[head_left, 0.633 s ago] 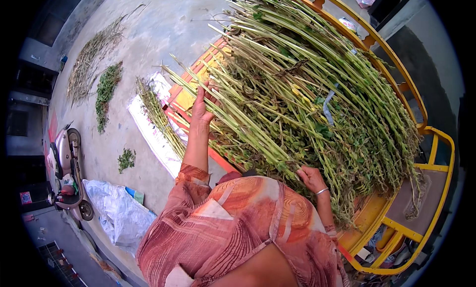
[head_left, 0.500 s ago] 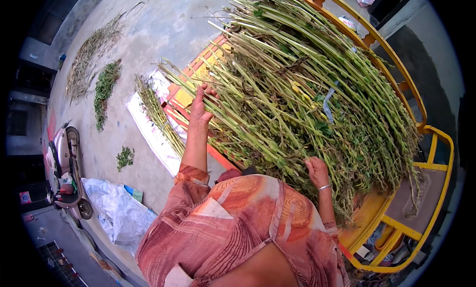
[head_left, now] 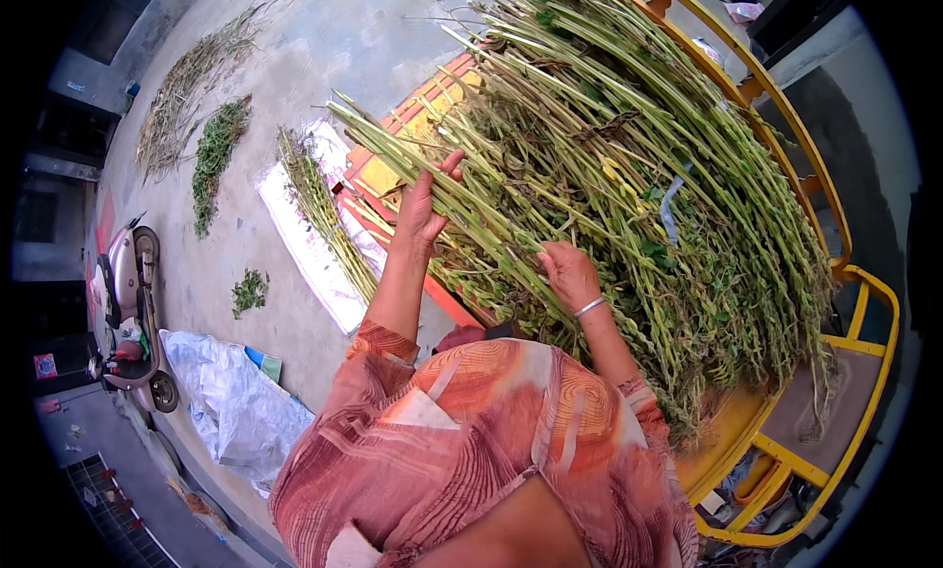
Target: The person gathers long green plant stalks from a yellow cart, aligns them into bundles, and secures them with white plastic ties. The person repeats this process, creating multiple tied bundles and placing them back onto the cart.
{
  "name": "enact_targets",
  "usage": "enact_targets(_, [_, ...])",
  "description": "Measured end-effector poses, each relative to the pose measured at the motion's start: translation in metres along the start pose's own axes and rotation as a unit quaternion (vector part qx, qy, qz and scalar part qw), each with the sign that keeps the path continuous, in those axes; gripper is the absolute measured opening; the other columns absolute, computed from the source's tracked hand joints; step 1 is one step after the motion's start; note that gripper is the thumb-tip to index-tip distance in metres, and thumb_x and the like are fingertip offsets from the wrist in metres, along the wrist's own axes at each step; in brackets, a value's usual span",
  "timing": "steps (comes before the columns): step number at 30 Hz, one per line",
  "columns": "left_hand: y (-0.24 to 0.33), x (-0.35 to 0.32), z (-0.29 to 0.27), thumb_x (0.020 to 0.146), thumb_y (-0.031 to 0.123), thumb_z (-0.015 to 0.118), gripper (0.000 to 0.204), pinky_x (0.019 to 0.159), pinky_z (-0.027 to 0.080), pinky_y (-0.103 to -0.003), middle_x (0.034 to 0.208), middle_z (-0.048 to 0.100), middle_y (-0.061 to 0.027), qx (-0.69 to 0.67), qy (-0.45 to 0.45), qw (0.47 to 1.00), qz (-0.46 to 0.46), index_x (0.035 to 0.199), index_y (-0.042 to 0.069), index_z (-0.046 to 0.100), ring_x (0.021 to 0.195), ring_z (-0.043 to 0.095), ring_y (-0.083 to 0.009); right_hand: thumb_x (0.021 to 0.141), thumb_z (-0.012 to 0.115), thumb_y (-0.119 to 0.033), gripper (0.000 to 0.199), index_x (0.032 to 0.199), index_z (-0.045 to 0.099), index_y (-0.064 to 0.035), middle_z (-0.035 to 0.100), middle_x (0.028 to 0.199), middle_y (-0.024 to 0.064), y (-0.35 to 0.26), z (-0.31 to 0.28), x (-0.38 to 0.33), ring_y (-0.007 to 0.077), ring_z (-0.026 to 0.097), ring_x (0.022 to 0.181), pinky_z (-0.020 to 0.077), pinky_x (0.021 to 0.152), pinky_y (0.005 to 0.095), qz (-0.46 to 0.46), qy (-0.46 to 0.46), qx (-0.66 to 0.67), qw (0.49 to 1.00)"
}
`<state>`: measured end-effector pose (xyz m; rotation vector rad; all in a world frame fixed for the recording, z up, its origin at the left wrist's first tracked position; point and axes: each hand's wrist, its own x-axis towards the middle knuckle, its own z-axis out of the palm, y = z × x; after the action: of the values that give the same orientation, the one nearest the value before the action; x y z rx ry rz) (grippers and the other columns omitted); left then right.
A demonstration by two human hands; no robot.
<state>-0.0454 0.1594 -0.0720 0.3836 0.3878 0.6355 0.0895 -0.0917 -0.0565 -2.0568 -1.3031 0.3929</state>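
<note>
A big heap of long green plant stalks (head_left: 629,190) with drying leaves and pods lies on the bed of a yellow-railed cart (head_left: 786,141). My left hand (head_left: 424,210) is wrapped round a bundle of stalks (head_left: 378,141) near their bare cut ends, its fingertips showing past them. Further along the same bundle, my right hand (head_left: 570,273), with a silver bangle at the wrist, is closed on the stalks with the thumb pressed in. The leafy ends of the bundle run down into the heap, where I cannot separate them.
Left of the cart, a small bunch of stalks (head_left: 319,200) lies on a white sheet (head_left: 287,210). Green plants (head_left: 216,156) and dry stalks (head_left: 192,97) are on the concrete floor. A scooter (head_left: 138,313) stands at the far left, near a crumpled white plastic sheet (head_left: 231,401).
My right hand has moved left and up along the stalks, closer to my left hand. My left hand has shifted slightly right and up with the bundle.
</note>
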Motion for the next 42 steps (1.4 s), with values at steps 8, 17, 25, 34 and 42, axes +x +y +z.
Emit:
enact_targets(8, [-0.002,-0.011,0.005,0.087,0.029,0.062,0.027,0.093,0.049,-0.048,0.089,0.058,-0.0052,-0.024,0.0,1.0,0.007,0.1,0.006,0.055,0.097,0.059,-0.0252,0.084,0.062,-0.027,0.02,0.092,0.061,-0.0092,0.056,0.08,0.0124,-0.006,-0.003,0.006,0.0335,0.057,0.074,0.046,0.064,0.0417,-0.017,0.013,-0.062,0.998])
enact_targets(17, [-0.006,-0.006,0.052,0.09,0.03,0.059,0.041,0.089,0.052,-0.049,0.109,0.06,-0.0206,0.068,0.003,0.997,0.02,0.107,-0.007,0.056,0.106,0.059,-0.0307,0.078,0.066,-0.008,0.015,0.093,0.067,-0.0067,0.059,0.081,0.0051,-0.046,0.003,0.097,0.0203,0.059,0.069,0.0478,0.061,0.0328,-0.034,0.038,0.221,0.974])
enact_targets(25, [-0.006,-0.006,0.046,0.087,0.032,0.061,0.023,0.099,0.043,-0.052,0.109,0.062,-0.0101,0.004,-0.101,0.995,0.014,0.092,0.009,0.057,0.12,0.05,-0.0305,0.075,0.066,-0.002,0.013,0.087,0.065,0.0012,0.058,0.074,0.0015,-0.05,-0.008,0.113,0.0073,0.056,0.066,0.0455,0.057,0.0226,0.005,-0.109,0.36,0.927])
enact_targets(34, [-0.005,-0.002,0.05,0.088,0.032,0.061,0.025,0.082,0.052,-0.044,0.094,0.063,-0.0102,0.041,-0.089,0.995,0.026,0.095,0.009,0.054,0.085,0.062,-0.0219,0.083,0.061,-0.004,0.007,0.085,0.056,0.0,0.055,0.071,-0.002,-0.101,-0.081,0.15,0.0042,0.05,0.063,0.0432,0.057,0.0206,-0.058,-0.003,0.251,0.966])
enact_targets(42, [0.005,-0.003,0.122,0.088,0.029,0.063,0.025,0.075,0.05,-0.028,0.088,0.061,-0.0043,0.047,-0.071,0.993,0.079,0.095,0.006,0.057,0.079,0.059,-0.0143,0.076,0.061,-0.005,0.009,0.079,0.056,0.0013,0.062,0.067,0.013,-0.184,-0.082,0.221,0.0219,0.062,0.059,0.0483,0.055,0.0313,-0.225,0.143,0.287,0.92])
